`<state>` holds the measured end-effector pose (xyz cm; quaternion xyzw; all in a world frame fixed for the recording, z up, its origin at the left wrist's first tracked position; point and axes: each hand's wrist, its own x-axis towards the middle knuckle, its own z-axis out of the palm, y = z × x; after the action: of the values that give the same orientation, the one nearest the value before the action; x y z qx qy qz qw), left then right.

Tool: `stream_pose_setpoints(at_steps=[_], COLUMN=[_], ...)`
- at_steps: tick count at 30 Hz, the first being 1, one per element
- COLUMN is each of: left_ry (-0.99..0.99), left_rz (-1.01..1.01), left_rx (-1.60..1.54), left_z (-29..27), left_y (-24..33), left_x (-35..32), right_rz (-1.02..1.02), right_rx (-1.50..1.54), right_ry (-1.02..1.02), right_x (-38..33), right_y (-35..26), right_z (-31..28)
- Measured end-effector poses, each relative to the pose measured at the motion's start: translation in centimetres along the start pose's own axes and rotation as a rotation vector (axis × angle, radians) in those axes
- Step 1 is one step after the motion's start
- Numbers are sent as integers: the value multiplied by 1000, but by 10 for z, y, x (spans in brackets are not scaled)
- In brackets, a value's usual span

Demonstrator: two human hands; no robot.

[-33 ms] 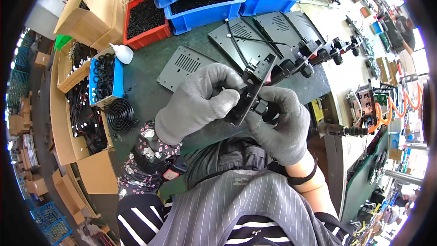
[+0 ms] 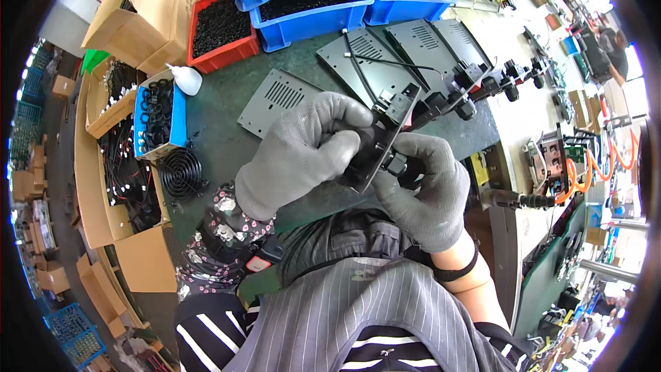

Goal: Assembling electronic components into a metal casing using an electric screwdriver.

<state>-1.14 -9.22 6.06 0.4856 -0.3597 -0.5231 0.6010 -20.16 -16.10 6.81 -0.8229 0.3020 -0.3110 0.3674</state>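
Note:
Both my hands wear grey gloves and meet at a small black panel (image 2: 359,178), tilted up above the front of the bench. My left hand (image 2: 292,155) is closed at the panel's left side, thumb and forefinger bent against it; the tips of its other fingers are hidden. On the opposite face, my right hand (image 2: 434,193) has its fingers wrapped about a black knob (image 2: 394,162) that sticks out of the panel. A socket-like black part sits at the panel's upper end. Behind it lies a grey slotted metal plate (image 2: 330,62) with a black cable (image 2: 358,72).
Another slotted plate (image 2: 275,93) lies left of it; similar plates with knobbed panels (image 2: 475,79) stand in a row at right. Blue bins (image 2: 275,38) and a red bin (image 2: 244,52) of black parts line the back. A blue box (image 2: 180,114), white bottle (image 2: 186,80) and fan guard (image 2: 182,173) are left.
My left thumb and forefinger have shifted very slightly at the panel. The panel tilts a little differently; my right hand stays on the knob.

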Motion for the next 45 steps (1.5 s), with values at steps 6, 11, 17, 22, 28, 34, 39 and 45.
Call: stream_pose_setpoints(at_steps=[6, 11, 17, 22, 28, 34, 39, 45], left_ry=[-156, -113, 49, -96, -228, -308, -338, -370], left_rz=[-125, 490, 399, 246, 113, 60, 78, 51], left_rx=[-57, 473, 405, 186, 12, -129, -201, -203], left_z=[-16, -6, 4, -1, -6, -9, -9, -14], left_y=[12, -8, -19, -9, -4, -10, -11, -8], left_x=[1, 11, 4, -3, -4, 2, 4, 4], right_rz=[-115, -6, -16, -99, -217, -22, -97, -358], right_rx=[-30, -1, -103, -178, -229, 20, -201, -332], right_ry=[40, 12, -49, -51, 21, -113, -144, -13], right_x=[2, 0, 3, 8, 7, 10, 15, 19], right_y=[1, -3, -2, 7, 10, 10, 7, 11], right_z=[1, 0, -3, 2, 6, 0, -6, -11])
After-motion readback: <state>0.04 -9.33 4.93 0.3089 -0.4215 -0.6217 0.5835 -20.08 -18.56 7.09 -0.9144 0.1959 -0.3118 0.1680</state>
